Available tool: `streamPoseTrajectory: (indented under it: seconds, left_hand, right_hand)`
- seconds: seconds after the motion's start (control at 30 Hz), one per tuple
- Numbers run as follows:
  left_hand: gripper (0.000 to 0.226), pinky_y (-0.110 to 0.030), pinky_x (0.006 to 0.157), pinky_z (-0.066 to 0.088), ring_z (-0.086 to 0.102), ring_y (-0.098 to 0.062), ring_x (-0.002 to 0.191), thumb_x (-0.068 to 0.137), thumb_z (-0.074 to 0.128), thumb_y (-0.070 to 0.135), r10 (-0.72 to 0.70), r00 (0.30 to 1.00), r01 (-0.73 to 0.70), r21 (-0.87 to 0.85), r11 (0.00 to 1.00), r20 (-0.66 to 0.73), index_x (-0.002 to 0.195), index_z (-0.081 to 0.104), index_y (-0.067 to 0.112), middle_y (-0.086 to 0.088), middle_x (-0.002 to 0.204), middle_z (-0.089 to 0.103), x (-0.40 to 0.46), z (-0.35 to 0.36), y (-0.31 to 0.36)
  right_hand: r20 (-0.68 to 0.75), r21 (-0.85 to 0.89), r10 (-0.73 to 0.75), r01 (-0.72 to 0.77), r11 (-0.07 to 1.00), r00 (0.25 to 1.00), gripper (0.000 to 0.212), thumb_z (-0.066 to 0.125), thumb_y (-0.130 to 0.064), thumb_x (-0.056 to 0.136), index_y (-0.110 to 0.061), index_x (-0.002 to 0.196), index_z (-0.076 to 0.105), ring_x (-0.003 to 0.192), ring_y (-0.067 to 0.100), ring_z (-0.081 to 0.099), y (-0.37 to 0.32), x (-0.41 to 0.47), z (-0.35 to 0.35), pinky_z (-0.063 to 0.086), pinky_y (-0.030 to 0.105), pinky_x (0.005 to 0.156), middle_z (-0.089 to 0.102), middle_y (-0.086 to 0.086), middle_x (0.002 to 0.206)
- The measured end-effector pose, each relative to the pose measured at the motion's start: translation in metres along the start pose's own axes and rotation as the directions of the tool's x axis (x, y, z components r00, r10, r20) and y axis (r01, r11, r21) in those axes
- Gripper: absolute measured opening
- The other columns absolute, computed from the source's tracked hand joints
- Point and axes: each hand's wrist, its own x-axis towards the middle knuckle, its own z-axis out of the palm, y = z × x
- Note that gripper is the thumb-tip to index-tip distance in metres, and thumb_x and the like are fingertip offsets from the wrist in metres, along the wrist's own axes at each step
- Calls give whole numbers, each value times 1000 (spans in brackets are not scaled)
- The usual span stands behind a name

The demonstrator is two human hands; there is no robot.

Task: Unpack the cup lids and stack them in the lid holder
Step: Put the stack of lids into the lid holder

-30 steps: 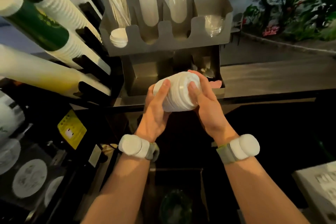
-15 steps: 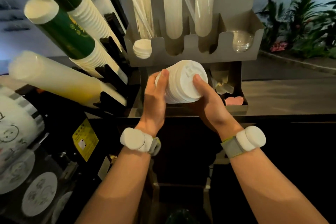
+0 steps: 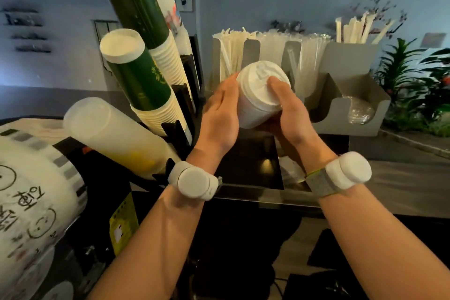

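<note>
Both hands, left hand (image 3: 220, 114) and right hand (image 3: 289, 114), hold a white lid stack (image 3: 258, 97) before the grey lid holder (image 3: 350, 114), whose right slot holds clear lids (image 3: 360, 113).

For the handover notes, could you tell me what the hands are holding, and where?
A stack of white plastic cup lids, clasped by its sides between left hand and right hand.
</note>
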Motion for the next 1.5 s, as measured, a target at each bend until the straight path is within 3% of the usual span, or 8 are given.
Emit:
streamPoseTrajectory:
  seconds: [0.17,0.4,0.53,0.67,0.8,1.03,1.23,1.5]
  left_hand:
    - [71,-37,100,57,69,-19,119,94,43,61,6,991,19,-189,982,135,144,55,12,-9,132,69,31,-5,22]
    - [78,-47,112,49,60,-25,127,91,30,69,-82,989,79,27,997,126,154,40,25,-7,142,61,74,5,22]
    - [66,-8,86,50,53,-7,120,105,25,59,-46,993,41,47,998,105,164,15,31,-6,163,36,89,9,10]
    - [54,-38,103,50,51,-26,132,109,21,52,-36,997,29,98,995,68,160,19,34,-6,159,39,101,8,6]
    - [55,-35,91,40,52,-24,114,105,18,58,-55,998,46,281,959,23,154,26,36,-2,144,51,111,8,4]
    - [56,-35,90,32,49,-19,106,102,18,58,-60,998,48,374,926,19,151,32,34,5,127,51,108,2,-9]
    - [51,-35,88,33,50,-21,103,106,20,53,-63,998,69,359,931,-28,149,36,31,0,126,55,107,2,-14]
    - [45,-34,86,35,58,-30,106,109,26,44,6,973,99,444,890,-229,136,51,17,-12,128,65,102,19,-19]
  right_hand:
    - [-10,-139,-65,63,988,998,46,49,-61,85,-30,118,61,98,25,69,-21,33,14,61,32,57,70,5,114]
    - [-96,-443,-170,111,890,981,49,40,-59,97,-21,124,54,86,14,68,-30,77,17,60,29,67,69,-1,103]
    - [-87,-520,-215,140,843,973,47,40,-57,97,-17,115,59,76,8,64,-30,95,19,44,9,44,67,-4,91]
    - [-67,-460,-163,114,880,984,58,44,-59,94,-14,129,48,91,20,66,-30,105,23,58,22,55,64,7,117]
    - [-85,-437,-142,91,895,986,59,42,-64,89,-16,124,49,95,29,68,-27,105,28,60,52,80,65,8,115]
    - [-51,-397,-57,33,917,997,72,40,-68,85,-13,130,50,98,35,67,-7,107,31,56,39,64,66,14,116]
    - [-72,-511,-134,79,856,988,81,29,-81,78,-20,129,49,106,31,61,1,102,31,49,56,96,63,8,120]
    - [-18,-451,-330,287,845,944,46,38,-49,103,-17,97,71,86,15,69,14,106,27,57,38,80,73,8,95]
